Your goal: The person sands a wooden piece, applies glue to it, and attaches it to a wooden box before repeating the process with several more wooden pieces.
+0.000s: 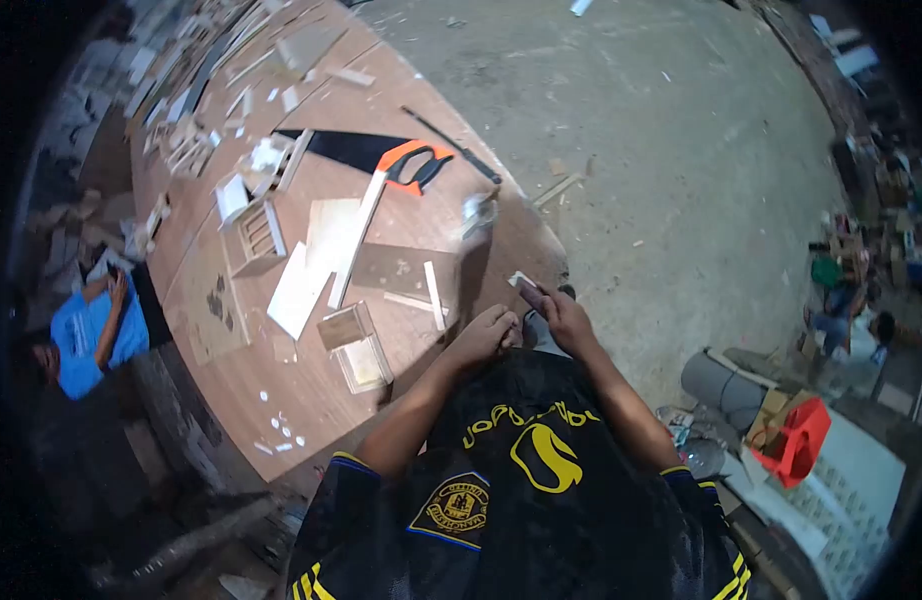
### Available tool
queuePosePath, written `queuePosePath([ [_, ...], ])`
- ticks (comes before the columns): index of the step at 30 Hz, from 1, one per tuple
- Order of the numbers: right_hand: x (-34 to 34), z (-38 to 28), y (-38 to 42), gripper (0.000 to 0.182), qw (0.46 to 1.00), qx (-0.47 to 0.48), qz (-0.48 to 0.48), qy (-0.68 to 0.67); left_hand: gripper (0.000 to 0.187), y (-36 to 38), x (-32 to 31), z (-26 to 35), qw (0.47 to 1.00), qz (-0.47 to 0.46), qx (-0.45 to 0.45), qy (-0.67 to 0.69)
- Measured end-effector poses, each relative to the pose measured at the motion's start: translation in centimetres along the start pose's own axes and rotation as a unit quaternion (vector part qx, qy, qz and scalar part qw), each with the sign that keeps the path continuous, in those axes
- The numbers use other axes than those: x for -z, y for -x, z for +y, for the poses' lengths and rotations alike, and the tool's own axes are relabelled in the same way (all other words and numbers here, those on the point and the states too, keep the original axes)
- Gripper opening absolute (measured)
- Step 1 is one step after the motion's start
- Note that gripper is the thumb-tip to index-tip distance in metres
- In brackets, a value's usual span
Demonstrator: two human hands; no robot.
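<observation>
Head view, nearest first: the worker's shirt (521, 520) is filling the space at the near side of the table (371, 100). At the table's near right corner the left hand (484, 335) is curling its fingers inward; whether they are pinching anything I cannot tell, since the knuckles are hiding the palm. Close beside it, the right hand (569, 322) is gripping a small block (530, 293), its fingers wrapping the lower part and leaving a pale tip sticking out. So the block is sitting in that hand by the table's near right corner; whether it is touching the top, I cannot make out.

To my eye the block is looking light, stiff and dry, hardly the sort of thing to be bending or sliding under bare fingers. Its pale tip is seeming the more delicate end, so the brown sides, low down, are offering the surer hold.

Farther on, a box (364, 362) is resting toward the table's near edge, with a strip (434, 295) lying to its right. A white panel (296, 300) is lying a little deeper in. Past it, across the table's middle, a saw (356, 150) is lying flat, and a dark rod (451, 145) is stretching near the right edge. Scraps (186, 145) are cluttering the table's far left.
</observation>
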State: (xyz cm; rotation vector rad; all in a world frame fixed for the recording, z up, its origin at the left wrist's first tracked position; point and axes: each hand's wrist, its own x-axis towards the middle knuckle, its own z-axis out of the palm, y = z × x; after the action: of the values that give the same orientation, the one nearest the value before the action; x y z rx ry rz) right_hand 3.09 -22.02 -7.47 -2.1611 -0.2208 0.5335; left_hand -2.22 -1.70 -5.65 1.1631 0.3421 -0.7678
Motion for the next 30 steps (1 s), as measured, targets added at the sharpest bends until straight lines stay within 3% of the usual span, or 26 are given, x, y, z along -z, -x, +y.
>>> queuePosePath([
  [4,-4.7,0.3,-3.3,0.038,0.996,0.089,-0.024,0.020,0.018,3.6,1.7,-1.4,0.994,0.097,-0.043,-0.035],
  [7,-5.7,-0.7,-4.8,0.042,0.989,0.122,-0.048,0.068,0.019,5.5,2.8,-2.6,0.988,0.120,-0.094,-0.025],
  [9,-4.7,-3.8,-4.4,0.044,0.958,0.137,0.006,0.251,0.021,6.3,3.7,-3.4,0.987,0.115,-0.108,-0.024],
  [10,-4.6,-4.4,-4.4,0.048,0.934,0.213,0.084,0.275,0.023,6.6,3.9,-3.0,0.987,0.102,-0.122,-0.030],
  [11,-4.3,-4.9,-4.4,0.048,0.932,0.215,0.083,0.280,0.023,6.8,4.0,-2.6,0.987,0.101,-0.126,-0.026],
  [13,-3.4,-5.8,-4.0,0.049,0.971,0.235,-0.032,0.032,0.026,7.5,3.8,-1.9,0.990,0.066,-0.114,0.053],
  [14,-2.7,-6.9,-3.7,0.047,0.977,0.085,-0.154,-0.119,0.030,7.5,3.9,-1.6,0.992,0.039,-0.115,0.042],
  [15,-2.5,-7.3,-3.4,0.047,0.979,0.082,-0.145,-0.116,0.030,7.4,3.8,-1.3,0.992,0.029,-0.116,0.040],
  [17,-1.6,-9.2,-3.1,0.044,0.932,0.074,-0.234,-0.267,0.035,7.2,3.2,0.8,0.996,-0.011,-0.092,0.001],
  [18,0.0,-10.7,-3.0,0.035,0.957,0.090,-0.232,-0.147,0.038,6.9,2.9,1.6,0.996,-0.031,-0.080,-0.019],
  [19,0.4,-10.6,-3.2,0.035,0.961,0.086,-0.220,-0.146,0.038,6.7,2.7,2.0,0.996,-0.044,-0.078,-0.024],
  [21,0.9,-10.2,-3.5,0.022,0.947,-0.005,-0.197,-0.254,0.044,6.4,2.8,2.6,0.992,0.015,-0.127,0.016],
  [22,0.7,-9.7,-3.5,0.012,0.923,-0.021,-0.161,-0.348,0.050,6.1,3.7,2.7,0.983,-0.040,-0.152,0.091],
  [25,0.9,-8.7,-2.5,0.013,0.901,-0.075,-0.125,-0.409,0.042,5.3,3.0,2.2,0.980,0.021,-0.167,0.105],
  [26,0.8,-8.7,-2.0,0.013,0.900,-0.076,-0.121,-0.412,0.051,4.3,2.9,1.5,0.981,0.030,-0.192,-0.011],
  [30,-0.9,-8.3,-0.3,0.015,0.902,-0.031,-0.157,-0.401,0.038,3.2,1.0,1.1,0.974,0.073,-0.213,0.038],
])
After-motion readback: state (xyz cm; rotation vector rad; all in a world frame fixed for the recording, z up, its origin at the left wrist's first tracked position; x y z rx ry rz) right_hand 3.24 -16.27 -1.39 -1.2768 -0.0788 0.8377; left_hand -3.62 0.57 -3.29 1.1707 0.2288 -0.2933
